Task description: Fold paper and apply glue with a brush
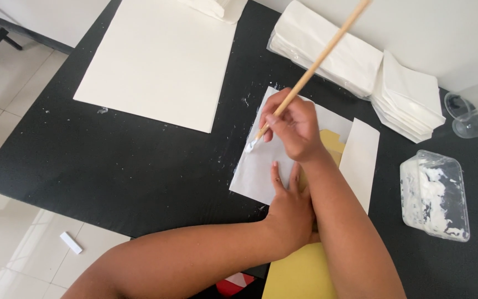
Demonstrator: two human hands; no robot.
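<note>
White paste already streaks the left edge of the flat white paper sheet [261, 166], pinned by the flat left hand [290, 207] while the right hand [293, 128], fingers clamped on the wooden brush [311, 69], spreads more.

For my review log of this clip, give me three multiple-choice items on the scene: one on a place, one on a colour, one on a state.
1. Where does the clear tub of white paste sit?
A. right of the paper being brushed
B. on the floor
C. on the large white sheet

2. What colour is the table top?
A. white
B. black
C. yellow

3. How is the left hand?
A. gripping the brush
B. lifted off the table
C. pressed flat on the paper

Key: 1 A, the tub stands near the right table edge. 2 B, bare surface shows black. 3 C, its fingers lie spread on the sheet while the right hand holds the brush.
</note>
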